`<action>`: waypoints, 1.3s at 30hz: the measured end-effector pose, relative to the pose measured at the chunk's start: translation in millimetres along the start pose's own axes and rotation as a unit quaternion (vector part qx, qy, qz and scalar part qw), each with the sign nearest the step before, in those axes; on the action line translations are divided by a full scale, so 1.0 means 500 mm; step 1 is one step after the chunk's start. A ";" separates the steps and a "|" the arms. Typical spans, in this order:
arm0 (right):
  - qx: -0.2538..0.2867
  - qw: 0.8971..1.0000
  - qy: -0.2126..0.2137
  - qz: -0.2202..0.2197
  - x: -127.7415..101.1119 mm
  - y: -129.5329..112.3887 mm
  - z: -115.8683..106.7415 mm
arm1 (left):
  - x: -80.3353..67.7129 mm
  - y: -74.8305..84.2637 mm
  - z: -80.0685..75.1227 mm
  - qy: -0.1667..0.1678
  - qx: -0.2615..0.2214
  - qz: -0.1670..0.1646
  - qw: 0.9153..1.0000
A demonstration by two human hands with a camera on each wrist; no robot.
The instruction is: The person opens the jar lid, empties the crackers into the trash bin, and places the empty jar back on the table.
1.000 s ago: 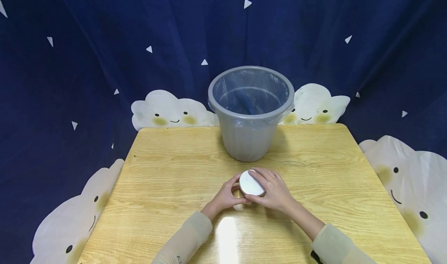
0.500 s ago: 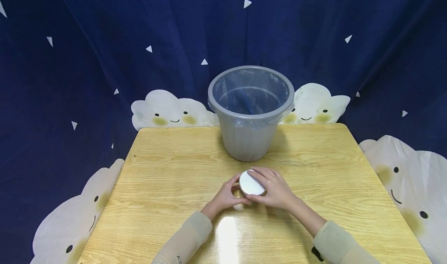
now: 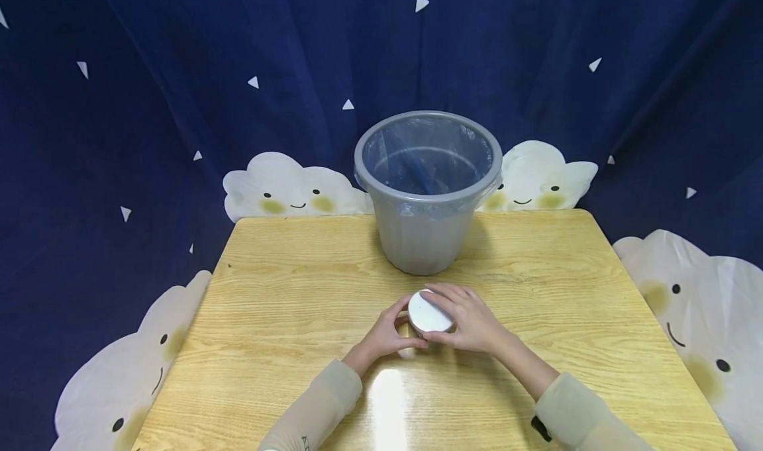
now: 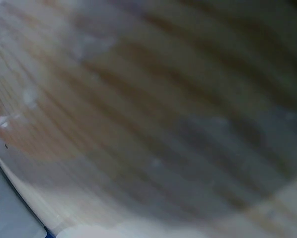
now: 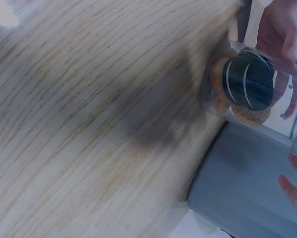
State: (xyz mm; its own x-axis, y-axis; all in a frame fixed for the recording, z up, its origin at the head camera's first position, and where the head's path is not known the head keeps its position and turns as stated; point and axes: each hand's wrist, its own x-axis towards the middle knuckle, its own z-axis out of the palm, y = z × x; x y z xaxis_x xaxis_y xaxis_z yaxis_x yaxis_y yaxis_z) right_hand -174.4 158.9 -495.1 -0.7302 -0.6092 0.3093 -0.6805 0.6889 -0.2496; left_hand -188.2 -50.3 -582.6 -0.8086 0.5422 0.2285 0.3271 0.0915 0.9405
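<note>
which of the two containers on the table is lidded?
The small clear jar, held between the left hand and right hand, has a white lid. The grey plastic bin behind it stands open, lined with a clear bag.

grey bin (image 3: 426, 193), plastic-lined | wooden table (image 3: 286, 292) | blue cloud-print curtain (image 3: 119, 106)

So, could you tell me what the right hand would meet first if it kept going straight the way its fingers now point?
The right hand already grips the white-lidded jar, so that comes first. Past the jar lies the left hand, gripping its other side. Depth is hard to judge, but the grey bin seems off that line.
</note>
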 end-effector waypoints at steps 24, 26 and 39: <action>0.021 0.997 -0.057 -0.037 0.008 0.013 -0.020 | -0.001 -0.001 -0.002 -0.006 0.007 -0.004 1.000; 0.025 0.997 -0.060 -0.039 0.009 0.014 -0.021 | -0.001 -0.001 -0.002 -0.006 0.006 -0.006 1.000; 0.071 0.993 -0.080 -0.058 0.014 0.022 -0.029 | 0.000 -0.003 0.000 0.000 0.016 -0.005 1.000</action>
State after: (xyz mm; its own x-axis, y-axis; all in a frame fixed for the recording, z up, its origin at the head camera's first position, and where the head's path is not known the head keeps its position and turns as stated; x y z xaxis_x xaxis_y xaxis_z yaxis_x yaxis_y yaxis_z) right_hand -186.4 168.1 -482.3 -0.6391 -0.7436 0.1967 -0.7542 0.5555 -0.3503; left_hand -188.6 -50.6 -584.1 -0.8120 0.5412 0.2183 0.3343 0.1247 0.9342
